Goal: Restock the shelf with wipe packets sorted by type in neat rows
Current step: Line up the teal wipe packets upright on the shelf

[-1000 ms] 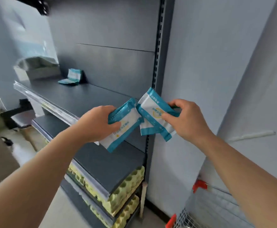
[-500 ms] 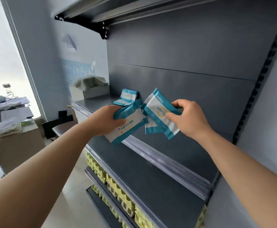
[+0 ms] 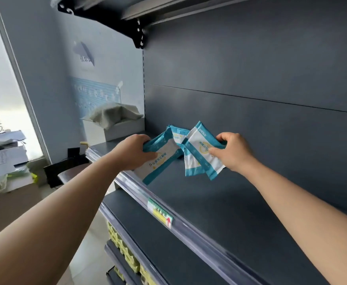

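My left hand (image 3: 132, 153) grips a teal-and-white wipe packet (image 3: 159, 161) by its upper end, held tilted above the front edge of the dark grey shelf (image 3: 220, 206). My right hand (image 3: 231, 151) pinches two overlapping teal-and-white wipe packets (image 3: 198, 153), which hang down over the shelf. Behind and between these, another packet (image 3: 177, 134) stands near the back panel of the shelf, partly hidden by the held ones.
A white box with grey cloth (image 3: 115, 122) stands at the shelf's far left end. A price label (image 3: 160, 212) sits on the front rail. Yellow egg trays (image 3: 125, 249) fill lower shelves. An upper shelf bracket (image 3: 131, 29) juts overhead. A cluttered desk (image 3: 1, 159) stands left.
My view has swung left and up toward the shelf. Both hands, still holding their packets, have reached closer to the packet standing by the back panel.
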The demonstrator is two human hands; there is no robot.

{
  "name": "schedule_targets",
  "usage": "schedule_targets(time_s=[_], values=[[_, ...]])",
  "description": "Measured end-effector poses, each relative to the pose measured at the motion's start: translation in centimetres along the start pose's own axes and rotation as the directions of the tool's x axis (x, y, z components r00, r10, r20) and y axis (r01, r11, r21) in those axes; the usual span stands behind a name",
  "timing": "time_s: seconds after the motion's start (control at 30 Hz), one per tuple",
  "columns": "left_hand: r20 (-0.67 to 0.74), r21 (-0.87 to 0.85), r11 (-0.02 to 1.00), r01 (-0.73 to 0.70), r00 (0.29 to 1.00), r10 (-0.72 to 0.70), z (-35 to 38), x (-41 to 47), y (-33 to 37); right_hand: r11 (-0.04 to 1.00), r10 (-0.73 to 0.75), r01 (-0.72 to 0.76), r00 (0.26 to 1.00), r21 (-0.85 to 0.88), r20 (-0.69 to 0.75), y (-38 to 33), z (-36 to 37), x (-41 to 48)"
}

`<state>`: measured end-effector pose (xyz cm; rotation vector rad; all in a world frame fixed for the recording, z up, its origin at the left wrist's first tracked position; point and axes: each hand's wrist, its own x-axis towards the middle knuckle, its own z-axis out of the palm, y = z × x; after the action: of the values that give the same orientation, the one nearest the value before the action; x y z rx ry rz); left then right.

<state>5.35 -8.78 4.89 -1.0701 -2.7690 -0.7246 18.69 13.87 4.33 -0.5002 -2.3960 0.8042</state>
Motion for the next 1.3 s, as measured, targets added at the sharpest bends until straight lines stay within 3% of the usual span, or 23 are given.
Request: schedule_targets(time_s=[0.17,0.33,0.47,0.57,0.67,0.8,1.0,1.1,1.23,1.3], values=[[0.073,-0.023,1.000,0.001,0.997,0.001,1.8,5.6,-3.5,0.984,0.167,-0.161,0.983,-0.078,0.079,1.7,3.7,3.4],[0.155,-0.217,0.976,0.008,0.988,0.027,3.6,10.6,-6.4,0.945,0.276,-0.256,0.957,-0.203,0.082,2.9,6.7,5.3],[0.251,-0.530,0.846,0.061,0.964,0.088,4.4,13.6,-8.4,0.871,0.441,-0.396,0.891,-0.292,0.107,2.8,7.9,6.1],[0.319,-0.654,0.749,0.104,0.936,0.148,5.0,15.8,-10.0,0.828,0.431,-0.387,0.902,-0.405,0.021,2.4,8.8,6.6],[0.361,-0.758,0.635,0.149,0.906,0.219,5.3,17.5,-10.8,0.923,0.293,-0.306,0.952,-0.233,-0.088,0.6,10.5,7.6],[0.402,-0.848,0.484,0.219,0.859,0.316,5.4,18.6,-10.6,0.924,0.339,-0.332,0.941,0.188,-0.007,-3.6,13.9,8.9],[0.430,-0.900,0.287,0.327,0.772,0.468,5.9,18.6,-10.7,0.861,0.438,-0.411,0.899,0.300,-0.023,-4.4,15.9,9.6],[0.411,-0.904,0.307,0.298,0.807,0.425,6.1,19.5,-11.0,0.842,0.481,-0.453,0.876,0.293,-0.028,-4.1,15.2,9.4],[0.392,-0.885,0.419,0.204,0.811,0.434,5.9,20.2,-11.5,0.834,0.507,-0.493,0.862,0.250,0.010,-3.8,14.5,9.1],[0.405,-0.872,0.440,0.213,0.818,0.409,5.9,20.3,-11.5,0.850,0.507,-0.486,0.860,0.202,-0.064,-3.7,13.9,9.4]])
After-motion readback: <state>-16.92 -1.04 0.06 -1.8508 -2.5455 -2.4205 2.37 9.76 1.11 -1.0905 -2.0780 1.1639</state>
